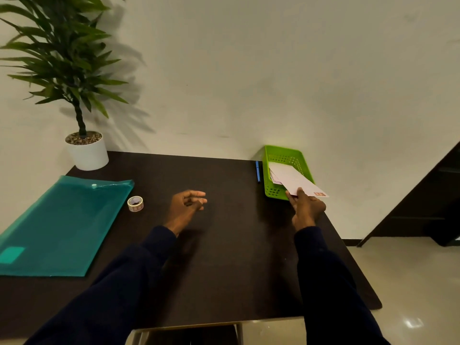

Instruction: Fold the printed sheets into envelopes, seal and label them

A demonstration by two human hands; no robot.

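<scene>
My right hand point(306, 207) pinches the near end of a white envelope point(296, 181) with a small reddish label at its corner. The envelope's far end lies inside a green plastic basket point(286, 153) at the table's back right, on top of other envelopes. My left hand point(188, 204) hovers over the middle of the dark table point(224, 257), fingers loosely curled, holding nothing. A small roll of tape point(135, 203) stands left of that hand. A teal plastic document folder point(62, 227) lies flat on the table's left side.
A blue pen point(258, 171) lies just left of the basket. A potted plant in a white pot point(87, 153) stands at the back left corner against the wall. The table's right edge drops to a light floor; a dark stair-like structure point(423, 207) rises at far right.
</scene>
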